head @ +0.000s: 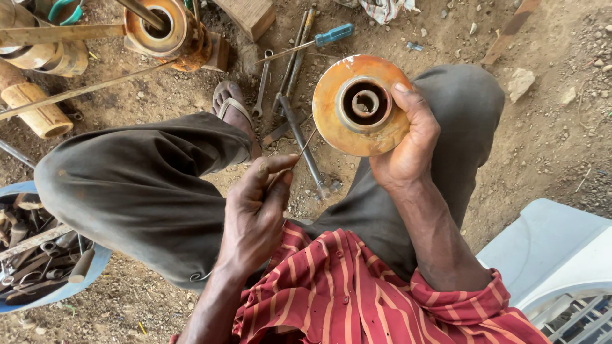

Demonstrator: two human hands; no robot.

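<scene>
Right hand [408,143] grips an orange disc [361,106]; left hand [258,204] pinches thin wire [305,145].

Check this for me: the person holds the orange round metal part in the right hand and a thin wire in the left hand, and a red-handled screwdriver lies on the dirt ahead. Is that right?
Not quite. The head view shows the screwdriver on the dirt has a blue handle, not red. The rest stands: the right hand holds the orange round metal part, and the left hand pinches a thin wire.

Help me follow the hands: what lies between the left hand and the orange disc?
In the head view, a thin wire, pinched in the left hand, slants up toward the orange disc in the right hand; behind lie ground tools.
</scene>
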